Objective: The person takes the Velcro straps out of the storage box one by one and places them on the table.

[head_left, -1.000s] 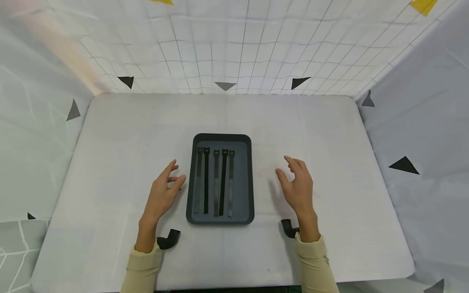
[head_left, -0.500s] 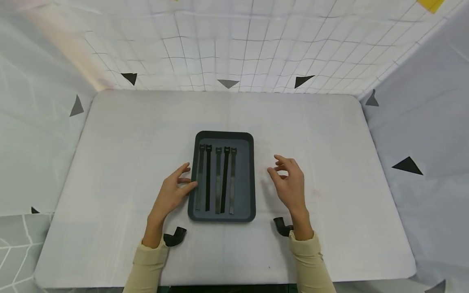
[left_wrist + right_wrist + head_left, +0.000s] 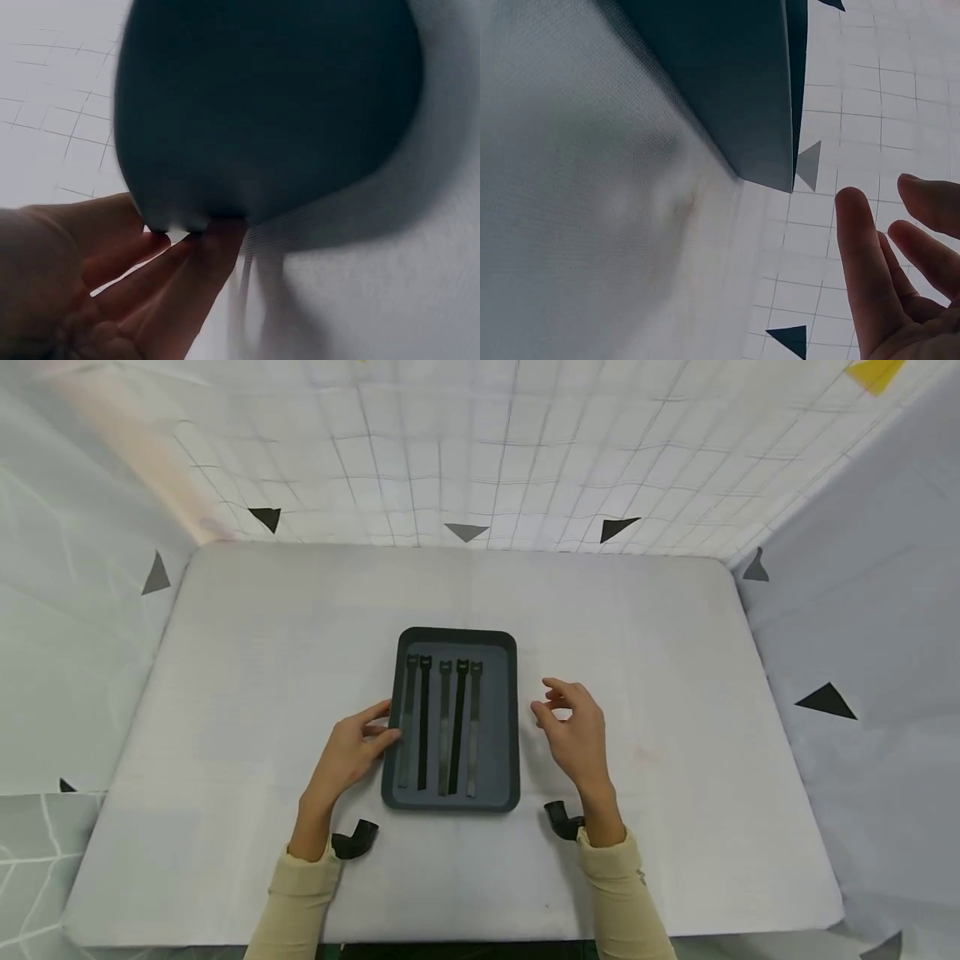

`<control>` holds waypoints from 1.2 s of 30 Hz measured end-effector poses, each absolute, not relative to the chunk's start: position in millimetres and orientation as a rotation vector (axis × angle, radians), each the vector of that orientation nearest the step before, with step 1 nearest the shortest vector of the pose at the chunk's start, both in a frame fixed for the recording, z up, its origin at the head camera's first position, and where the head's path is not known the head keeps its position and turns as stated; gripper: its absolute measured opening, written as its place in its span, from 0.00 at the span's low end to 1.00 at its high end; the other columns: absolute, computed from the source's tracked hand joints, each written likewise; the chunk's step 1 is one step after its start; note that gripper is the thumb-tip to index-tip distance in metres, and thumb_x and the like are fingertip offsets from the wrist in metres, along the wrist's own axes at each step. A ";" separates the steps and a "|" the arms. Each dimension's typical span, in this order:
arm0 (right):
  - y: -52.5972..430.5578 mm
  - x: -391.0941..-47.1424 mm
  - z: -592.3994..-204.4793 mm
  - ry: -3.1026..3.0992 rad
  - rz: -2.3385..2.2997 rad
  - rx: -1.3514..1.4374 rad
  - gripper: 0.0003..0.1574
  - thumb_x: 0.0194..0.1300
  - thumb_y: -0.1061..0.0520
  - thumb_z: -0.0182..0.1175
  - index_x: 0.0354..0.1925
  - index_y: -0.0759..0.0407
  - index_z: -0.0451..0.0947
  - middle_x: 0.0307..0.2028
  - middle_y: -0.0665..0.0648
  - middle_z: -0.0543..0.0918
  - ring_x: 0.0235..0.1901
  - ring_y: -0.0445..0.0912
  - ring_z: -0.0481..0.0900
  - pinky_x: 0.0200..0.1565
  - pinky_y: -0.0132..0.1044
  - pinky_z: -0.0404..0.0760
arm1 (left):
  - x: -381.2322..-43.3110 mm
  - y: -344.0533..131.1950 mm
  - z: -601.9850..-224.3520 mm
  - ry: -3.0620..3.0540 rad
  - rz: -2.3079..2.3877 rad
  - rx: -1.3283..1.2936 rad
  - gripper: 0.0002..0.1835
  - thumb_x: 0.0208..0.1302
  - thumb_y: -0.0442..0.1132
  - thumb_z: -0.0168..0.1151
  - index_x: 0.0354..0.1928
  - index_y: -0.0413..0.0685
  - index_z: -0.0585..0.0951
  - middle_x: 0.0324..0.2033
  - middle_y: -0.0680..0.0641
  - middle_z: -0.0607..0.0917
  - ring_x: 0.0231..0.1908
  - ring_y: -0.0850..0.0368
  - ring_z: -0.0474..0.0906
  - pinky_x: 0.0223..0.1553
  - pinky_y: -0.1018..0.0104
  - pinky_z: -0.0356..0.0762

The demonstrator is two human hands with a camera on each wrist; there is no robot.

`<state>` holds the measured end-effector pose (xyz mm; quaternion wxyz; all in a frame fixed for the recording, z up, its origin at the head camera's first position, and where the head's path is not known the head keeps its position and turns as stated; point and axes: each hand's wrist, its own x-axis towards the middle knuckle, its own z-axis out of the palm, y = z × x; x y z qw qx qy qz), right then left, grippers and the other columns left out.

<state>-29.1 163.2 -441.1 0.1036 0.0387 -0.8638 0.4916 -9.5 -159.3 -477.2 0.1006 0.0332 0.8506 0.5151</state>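
A dark grey rectangular tray (image 3: 500, 735) lies on the white table in front of me. Several black hook-and-loop cable ties (image 3: 423, 727) lie lengthwise in it, side by side, slotted heads at the far end. My left hand (image 3: 348, 756) pinches the tray's left rim, thumb over the edge and fingers against the outside. In the left wrist view those fingers touch the dark tray wall (image 3: 270, 105). To the right of the tray, my right hand (image 3: 577, 735) hovers with loosely bent fingers, holding nothing. The right wrist view shows a gap between that hand and the tray (image 3: 735, 90).
The white table (image 3: 675, 818) extends around the tray on all sides. White sheeting with a grid (image 3: 465, 477) rises behind it, and sheets hang at both sides. A black curved piece (image 3: 357, 839) sits at the left wrist, another (image 3: 561, 818) at the right.
My left hand has moved right from beside the tray onto its left rim. My right hand has moved left, closer to the tray. The cable ties keep their places in it.
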 end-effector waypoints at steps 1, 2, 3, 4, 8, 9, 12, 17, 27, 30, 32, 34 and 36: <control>163.0 -28.1 -441.9 -2.560 1.449 0.106 0.21 0.62 0.67 0.68 0.54 0.67 0.80 0.39 0.66 0.80 0.36 0.52 0.83 0.29 0.28 0.80 | -10.0 -159.4 -477.9 2.517 1.512 0.107 0.30 0.68 0.37 0.65 0.69 0.38 0.70 0.63 0.38 0.76 0.52 0.42 0.81 0.41 0.57 0.80; 162.9 -27.3 -442.6 -2.570 1.451 0.096 0.21 0.62 0.67 0.68 0.54 0.68 0.80 0.38 0.66 0.80 0.36 0.53 0.83 0.28 0.28 0.80 | -10.7 -158.9 -478.5 2.518 1.509 0.114 0.30 0.68 0.37 0.65 0.69 0.38 0.70 0.62 0.38 0.76 0.52 0.41 0.81 0.41 0.56 0.81; 162.8 -26.8 -443.3 -2.576 1.455 0.088 0.21 0.62 0.68 0.67 0.54 0.68 0.80 0.38 0.66 0.80 0.35 0.53 0.83 0.27 0.28 0.80 | -11.1 -158.4 -479.1 2.516 1.509 0.119 0.30 0.68 0.37 0.65 0.69 0.38 0.70 0.62 0.38 0.76 0.52 0.41 0.81 0.41 0.55 0.81; 162.3 -26.7 -443.2 -2.584 1.456 0.083 0.21 0.62 0.68 0.67 0.54 0.68 0.80 0.38 0.65 0.80 0.35 0.53 0.83 0.26 0.29 0.80 | -11.5 -157.9 -479.7 2.516 1.505 0.125 0.30 0.68 0.38 0.65 0.69 0.38 0.70 0.62 0.38 0.76 0.52 0.40 0.80 0.42 0.55 0.81; 157.3 -29.9 -443.4 -2.601 1.484 0.087 0.22 0.62 0.68 0.67 0.55 0.68 0.79 0.37 0.63 0.79 0.36 0.53 0.82 0.25 0.30 0.81 | -11.7 -158.0 -479.4 2.531 1.489 0.138 0.30 0.68 0.38 0.65 0.69 0.37 0.70 0.63 0.37 0.75 0.52 0.39 0.80 0.44 0.52 0.81; 155.2 -31.3 -443.2 -2.600 1.495 0.095 0.22 0.62 0.68 0.67 0.55 0.68 0.79 0.37 0.63 0.79 0.36 0.53 0.82 0.25 0.31 0.81 | -11.6 -158.8 -478.5 2.533 1.485 0.136 0.30 0.68 0.39 0.65 0.69 0.37 0.70 0.63 0.37 0.75 0.52 0.39 0.80 0.44 0.52 0.81; 149.5 -35.2 -443.7 -2.596 1.518 0.109 0.22 0.62 0.69 0.66 0.55 0.69 0.79 0.37 0.63 0.79 0.35 0.53 0.82 0.24 0.33 0.82 | -11.8 -160.1 -476.6 2.547 1.472 0.131 0.30 0.68 0.38 0.65 0.69 0.36 0.70 0.64 0.38 0.74 0.52 0.39 0.80 0.44 0.53 0.80; 141.4 -41.4 -446.0 -2.634 1.503 0.147 0.23 0.62 0.68 0.66 0.56 0.69 0.78 0.37 0.62 0.78 0.35 0.52 0.81 0.24 0.33 0.82 | -10.0 -159.4 -476.1 2.544 1.449 0.099 0.29 0.69 0.37 0.64 0.69 0.36 0.69 0.65 0.38 0.73 0.53 0.40 0.80 0.44 0.54 0.80; 130.0 -60.1 -444.9 -2.758 1.400 0.263 0.24 0.65 0.66 0.65 0.58 0.70 0.77 0.40 0.65 0.79 0.34 0.52 0.83 0.25 0.36 0.81 | -7.0 -158.9 -478.4 2.579 1.432 0.116 0.29 0.68 0.36 0.64 0.69 0.35 0.69 0.64 0.37 0.73 0.52 0.40 0.80 0.45 0.51 0.80; 127.9 -69.4 -443.2 -2.820 1.348 0.285 0.25 0.65 0.66 0.64 0.60 0.69 0.76 0.40 0.64 0.78 0.30 0.50 0.83 0.27 0.39 0.81 | -8.4 -159.3 -479.2 2.592 1.435 0.120 0.29 0.68 0.36 0.64 0.69 0.35 0.69 0.64 0.37 0.73 0.52 0.40 0.81 0.45 0.51 0.80; 126.8 -75.5 -442.1 -2.868 1.316 0.305 0.26 0.66 0.66 0.64 0.61 0.69 0.74 0.40 0.65 0.78 0.27 0.48 0.83 0.29 0.40 0.81 | -8.8 -159.6 -479.1 2.590 1.435 0.114 0.29 0.68 0.36 0.64 0.69 0.35 0.69 0.64 0.37 0.73 0.51 0.40 0.81 0.44 0.52 0.80; 125.4 -81.0 -440.3 -2.906 1.303 0.321 0.27 0.66 0.66 0.63 0.62 0.69 0.73 0.41 0.65 0.77 0.26 0.48 0.83 0.30 0.41 0.80 | -8.9 -159.5 -478.7 2.583 1.436 0.106 0.29 0.68 0.35 0.64 0.69 0.35 0.69 0.64 0.37 0.73 0.51 0.40 0.81 0.42 0.54 0.80; 124.3 -85.7 -438.4 -2.935 1.292 0.337 0.28 0.67 0.65 0.63 0.63 0.69 0.73 0.41 0.66 0.77 0.26 0.47 0.83 0.31 0.42 0.80 | -9.0 -159.5 -478.2 2.579 1.436 0.104 0.29 0.68 0.35 0.65 0.69 0.35 0.69 0.64 0.37 0.73 0.51 0.41 0.81 0.41 0.56 0.80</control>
